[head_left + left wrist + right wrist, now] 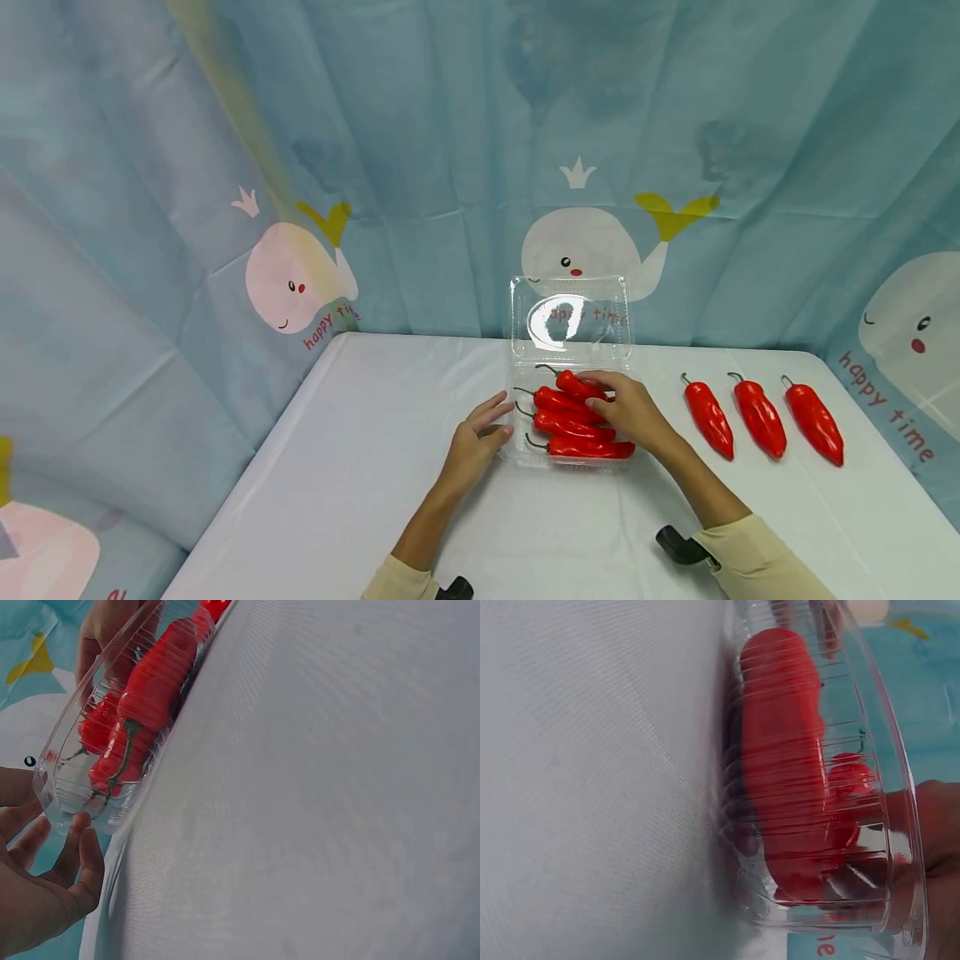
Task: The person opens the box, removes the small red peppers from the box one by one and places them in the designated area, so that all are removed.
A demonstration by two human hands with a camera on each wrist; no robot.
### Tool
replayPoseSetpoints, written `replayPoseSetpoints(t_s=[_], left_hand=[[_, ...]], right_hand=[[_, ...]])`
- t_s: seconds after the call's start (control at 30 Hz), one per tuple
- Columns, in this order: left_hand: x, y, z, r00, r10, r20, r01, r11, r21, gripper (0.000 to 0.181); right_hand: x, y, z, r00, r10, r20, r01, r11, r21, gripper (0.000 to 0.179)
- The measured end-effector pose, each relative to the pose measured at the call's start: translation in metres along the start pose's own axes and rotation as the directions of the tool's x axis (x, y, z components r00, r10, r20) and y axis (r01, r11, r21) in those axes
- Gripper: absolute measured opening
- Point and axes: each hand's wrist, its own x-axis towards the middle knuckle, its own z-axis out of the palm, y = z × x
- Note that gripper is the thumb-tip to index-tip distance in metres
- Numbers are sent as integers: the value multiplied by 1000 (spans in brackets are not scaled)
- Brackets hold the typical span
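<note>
A clear plastic clamshell box (517,454) holds several red peppers with green stems, lying side by side with stems to the left. My right hand (632,410) reaches in from the right and grips the blunt end of the farthest red pepper (572,383), its thumb near the pepper below. Through the box wall in the right wrist view, a large red pepper (784,750) partly hides those fingers. At the box's left side, my left hand (471,446) has its fingers spread and loosely bent. In the left wrist view its fingertips (81,821) touch the box's end.
The box's clear lid (517,312) stands raised at the back, against the blue whale-print curtain (435,167). To the right, three more red peppers (707,419) lie in a row on the white tablecloth (337,467).
</note>
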Motion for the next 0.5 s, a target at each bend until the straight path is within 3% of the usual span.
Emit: replayPoseSetpoints(t_s=[0.27, 0.5], left_hand=[[0, 0, 0, 999, 34, -7, -34, 999, -23, 40], [0, 0, -1, 1000, 28, 0, -28, 999, -23, 41]], right_hand=[[1, -1, 1, 1000, 10, 0, -10, 999, -39, 54], [-1, -1, 1, 1000, -8, -15, 7, 999, -44, 54]])
